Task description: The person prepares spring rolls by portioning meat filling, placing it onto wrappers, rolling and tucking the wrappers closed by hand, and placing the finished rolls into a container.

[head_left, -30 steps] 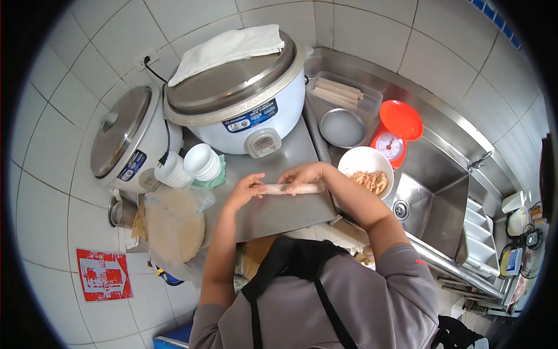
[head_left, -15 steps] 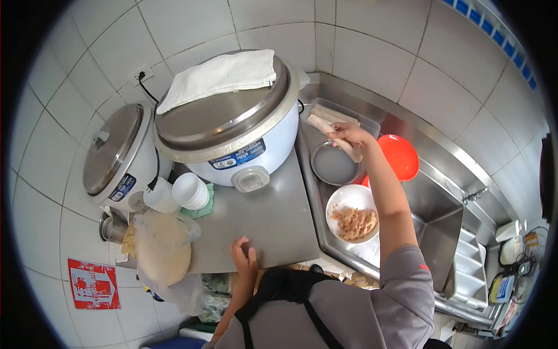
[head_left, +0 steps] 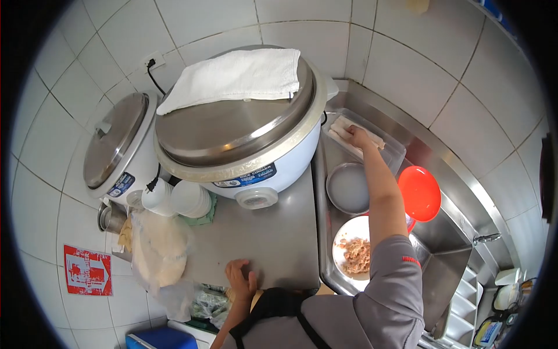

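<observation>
My right hand (head_left: 360,138) is closed on a pale uncooked spring roll, inside a clear plastic container at the back of the sink. Other pale spring rolls (head_left: 342,124) lie under and beside my fingers, which partly hide them. In front of the container (head_left: 395,152) is a round grey pan (head_left: 347,187) with a little liquid-looking sheen. Nearer to me, a white bowl (head_left: 344,230) holds reddish-brown minced filling (head_left: 356,256); my right arm covers part of it. My left hand (head_left: 240,279) rests at the steel counter's front edge, empty, its fingers loosely bent and apart.
A large rice cooker (head_left: 273,174) with a folded white towel (head_left: 232,78) on its lid stands on the counter (head_left: 261,238). A smaller rice cooker (head_left: 116,142), stacked white bowls (head_left: 190,199) and a plastic bag (head_left: 160,250) are left. A red plate (head_left: 419,195) sits right.
My right hand has carried the spring roll away from above the grey pan and down into the container with the other rolls. My left hand stays by the counter edge. The view has shifted slightly.
</observation>
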Demonstrator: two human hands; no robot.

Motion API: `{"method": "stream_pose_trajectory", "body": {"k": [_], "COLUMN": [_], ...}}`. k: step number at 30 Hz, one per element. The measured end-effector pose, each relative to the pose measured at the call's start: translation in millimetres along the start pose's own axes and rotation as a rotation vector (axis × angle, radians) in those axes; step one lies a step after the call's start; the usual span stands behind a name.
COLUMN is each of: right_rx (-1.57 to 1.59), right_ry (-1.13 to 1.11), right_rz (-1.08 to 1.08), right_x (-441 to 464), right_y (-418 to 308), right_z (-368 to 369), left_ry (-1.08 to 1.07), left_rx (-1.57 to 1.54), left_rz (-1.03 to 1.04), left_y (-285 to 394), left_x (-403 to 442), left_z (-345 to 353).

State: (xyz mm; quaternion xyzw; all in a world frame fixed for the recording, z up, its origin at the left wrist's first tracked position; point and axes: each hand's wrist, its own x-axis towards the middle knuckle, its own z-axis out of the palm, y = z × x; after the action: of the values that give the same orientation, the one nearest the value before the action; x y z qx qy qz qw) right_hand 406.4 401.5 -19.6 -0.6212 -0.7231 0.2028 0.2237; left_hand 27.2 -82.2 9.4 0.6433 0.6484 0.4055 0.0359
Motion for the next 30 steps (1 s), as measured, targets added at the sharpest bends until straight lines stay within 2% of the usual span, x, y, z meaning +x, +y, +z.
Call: {"method": "stream_pose_trajectory", "body": {"k": [1,7,12,13,15,16,17,20,22,25,29,30], "right_rx": [0.019,-0.380,-0.577,-0.364,-0.488,-0.275,0.024,0.419,0.674,0.801,0.725,0.715], "right_ry": [0.039,0.184,0.003,0.279,0.258,0.386,0.460,0.587,0.606,0.654,0.413,0.375], "right_rz": [0.018,-0.026,0.060,-0.035,-0.182,-0.092,-0.105,-0.063,-0.039,-0.114,-0.169,-0.190], "right_x": [2.0,-7.8,-16.6,-13.1,-18.6,-25.4,-41.7,-92.3,-153.8,-215.6,-252.1,-260.3], "right_y": [-0.5,-8.3,1.5,25.5,1.3,-10.7,-25.6,-59.3,-115.6,-177.4,-207.0,-218.3], "right_z": [6.8,5.6,-15.8,-10.0,-48.4,-60.9,-76.7,-120.1,-140.9,-140.0,-122.1,-116.3], "left_ry": [0.005,0.021,-0.016,-0.015,-0.033,-0.011,0.020,0.272,0.422,0.286,-0.031,-0.065], "left_rx": [0.002,0.001,-0.032,-0.072,-0.111,-0.185,-0.263,-0.239,-0.055,0.229,0.464,0.433], "left_rz": [0.002,0.011,0.020,0.021,0.015,0.002,0.019,-0.068,0.002,-0.146,-0.275,-0.257], "left_y": [-0.3,2.4,-2.3,-6.4,-11.8,-16.5,-23.5,-19.5,-42.3,-103.1,-122.4,-127.6], "left_x": [0.7,4.6,-1.0,-0.8,-6.5,-11.5,-7.0,4.9,18.5,22.0,17.8,16.6], "left_z": [0.5,-2.3,-5.5,-4.2,-2.8,-0.2,0.8,-24.0,-57.5,-106.4,-151.5,-156.1]}}
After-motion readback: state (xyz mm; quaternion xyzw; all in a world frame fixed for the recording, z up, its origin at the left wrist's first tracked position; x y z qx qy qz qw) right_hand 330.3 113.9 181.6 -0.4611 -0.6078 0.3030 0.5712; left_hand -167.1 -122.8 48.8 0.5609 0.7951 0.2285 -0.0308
